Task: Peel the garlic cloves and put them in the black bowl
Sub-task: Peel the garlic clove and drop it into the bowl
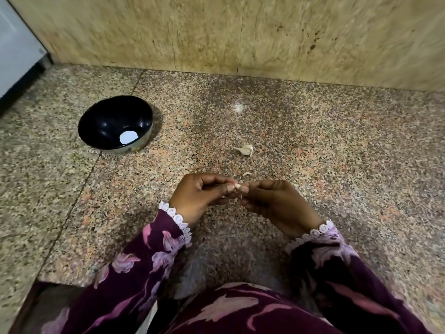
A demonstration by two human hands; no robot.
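A small garlic clove [237, 187] is pinched between the fingertips of both hands just above the granite counter. My left hand [199, 196] holds it from the left and my right hand [277, 203] from the right; most of the clove is hidden by the fingers. The black bowl [115, 125] stands on the counter at the far left, with only a bright round reflection showing in its bottom. A whole unpeeled clove [246, 149] lies on the counter beyond my hands. A small scrap of peel [246, 174] lies just past my fingertips.
The speckled granite counter [313, 153] meets a beige stone wall [240, 32] at the back. A white appliance [14, 49] stands at the far left corner. The counter's front edge [60, 282] drops away at the lower left.
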